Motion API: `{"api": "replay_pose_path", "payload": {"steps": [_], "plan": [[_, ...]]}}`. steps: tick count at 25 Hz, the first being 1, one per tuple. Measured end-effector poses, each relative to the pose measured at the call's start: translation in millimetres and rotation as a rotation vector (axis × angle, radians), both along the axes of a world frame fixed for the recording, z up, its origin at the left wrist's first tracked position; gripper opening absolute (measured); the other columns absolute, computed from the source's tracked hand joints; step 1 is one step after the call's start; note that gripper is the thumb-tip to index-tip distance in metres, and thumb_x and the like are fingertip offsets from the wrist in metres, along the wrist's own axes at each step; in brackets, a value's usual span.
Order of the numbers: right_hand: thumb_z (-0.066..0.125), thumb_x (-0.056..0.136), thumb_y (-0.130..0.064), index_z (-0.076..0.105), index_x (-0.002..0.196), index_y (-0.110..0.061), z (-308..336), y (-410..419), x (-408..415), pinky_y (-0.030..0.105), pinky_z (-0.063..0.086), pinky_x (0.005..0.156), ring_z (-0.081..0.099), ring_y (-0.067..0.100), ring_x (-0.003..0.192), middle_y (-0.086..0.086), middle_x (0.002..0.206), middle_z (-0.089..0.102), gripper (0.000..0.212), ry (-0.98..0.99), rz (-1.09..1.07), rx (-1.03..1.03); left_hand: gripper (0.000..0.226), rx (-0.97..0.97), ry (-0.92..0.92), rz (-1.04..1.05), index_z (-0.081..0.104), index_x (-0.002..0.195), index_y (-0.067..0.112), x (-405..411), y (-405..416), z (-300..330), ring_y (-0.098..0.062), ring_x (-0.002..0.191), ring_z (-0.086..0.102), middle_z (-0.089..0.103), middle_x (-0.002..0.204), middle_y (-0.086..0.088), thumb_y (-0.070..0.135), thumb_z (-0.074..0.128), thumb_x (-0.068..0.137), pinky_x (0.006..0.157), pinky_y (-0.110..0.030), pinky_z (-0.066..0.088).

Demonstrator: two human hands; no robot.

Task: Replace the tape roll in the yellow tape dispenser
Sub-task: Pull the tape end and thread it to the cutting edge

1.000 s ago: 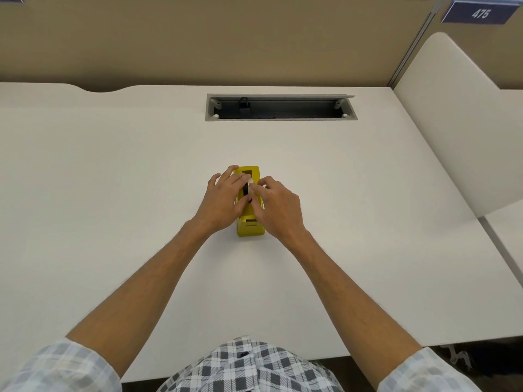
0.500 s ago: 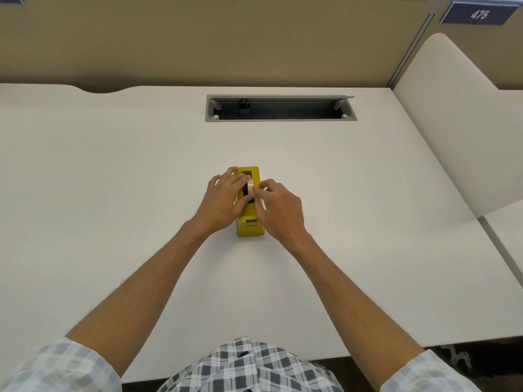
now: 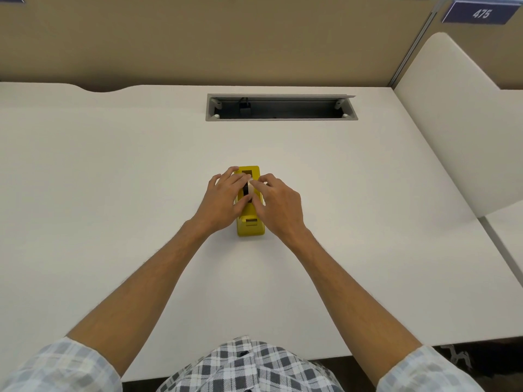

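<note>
The yellow tape dispenser (image 3: 250, 222) stood mid-desk (image 3: 113, 179). My left hand (image 3: 223, 198) braced its side while my right hand (image 3: 278, 203) pinched the tape roll (image 3: 250, 184) in its slot. Best, I judged, to hold the base firm and work the roll straight.

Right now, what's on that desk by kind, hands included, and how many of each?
Yellow tape dispenser: 1
Tape roll, seated in the dispenser: 1
Hands, left hand and right hand, both at the roll: 2
Cable slot in the desk: 1
Total: 5
</note>
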State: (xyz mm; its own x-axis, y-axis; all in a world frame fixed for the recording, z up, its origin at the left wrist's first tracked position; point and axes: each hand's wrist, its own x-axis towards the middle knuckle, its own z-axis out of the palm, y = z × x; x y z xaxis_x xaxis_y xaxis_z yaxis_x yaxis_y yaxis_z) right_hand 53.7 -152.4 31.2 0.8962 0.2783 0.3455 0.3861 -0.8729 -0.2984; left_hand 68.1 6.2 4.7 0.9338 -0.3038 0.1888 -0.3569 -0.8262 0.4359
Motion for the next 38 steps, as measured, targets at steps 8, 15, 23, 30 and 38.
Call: {"api": "replay_pose_path", "payload": {"steps": [8,15,23,30,38], "plan": [[0.065,0.090,-0.016,0.075,0.086,-0.015,-3.5,3.1,11.1,0.024,0.037,0.050,0.063,0.022,0.069,0.001,0.086,0.070,0.010,-0.064,0.003,-0.038,0.039,-0.015,0.002,0.005,0.051,0.132,0.013,-1.3,-1.0,0.9,-0.024,0.142,0.029,0.053,0.138,-0.003,0.031,0.047,0.098,0.112,-0.045,0.023],[0.073,0.082,-0.007,0.070,0.077,-0.010,-5.9,5.4,11.5,0.021,0.030,0.047,0.060,0.021,0.059,0.003,0.072,0.067,0.006,-0.137,0.035,-0.017,0.040,-0.026,0.026,0.014,0.050,0.134,0.013,-1.2,-1.8,2.2,-0.023,0.143,0.028,0.052,0.140,-0.002,0.031,0.048,0.098,0.113,-0.044,0.023],[0.061,0.091,-0.008,0.067,0.086,-0.008,-9.7,5.6,7.7,0.028,0.036,0.047,0.061,0.023,0.069,0.007,0.081,0.063,0.008,-0.065,0.025,-0.056,0.046,-0.145,0.102,-0.008,0.046,0.138,0.010,-0.7,2.1,1.1,-0.021,0.144,0.026,0.049,0.144,-0.004,0.017,0.057,0.093,0.112,-0.035,0.025],[0.062,0.092,-0.012,0.068,0.085,-0.006,-12.8,4.7,-2.9,0.026,0.032,0.047,0.062,0.024,0.070,0.008,0.081,0.065,0.011,-0.043,0.011,-0.029,0.047,-0.330,0.164,0.038,0.048,0.137,0.016,-0.6,-0.1,-2.0,-0.017,0.143,0.027,0.045,0.146,-0.003,0.008,0.056,0.092,0.110,-0.042,0.036],[0.054,0.099,-0.015,0.067,0.089,-0.005,-11.5,3.7,-15.5,0.030,0.032,0.050,0.061,0.025,0.072,0.009,0.084,0.064,0.019,0.001,-0.002,0.012,0.050,-0.385,0.220,0.044,0.045,0.139,0.026,-1.1,2.5,-5.2,-0.021,0.140,0.035,0.038,0.151,-0.003,0.009,0.054,0.093,0.109,-0.048,0.039]]}}
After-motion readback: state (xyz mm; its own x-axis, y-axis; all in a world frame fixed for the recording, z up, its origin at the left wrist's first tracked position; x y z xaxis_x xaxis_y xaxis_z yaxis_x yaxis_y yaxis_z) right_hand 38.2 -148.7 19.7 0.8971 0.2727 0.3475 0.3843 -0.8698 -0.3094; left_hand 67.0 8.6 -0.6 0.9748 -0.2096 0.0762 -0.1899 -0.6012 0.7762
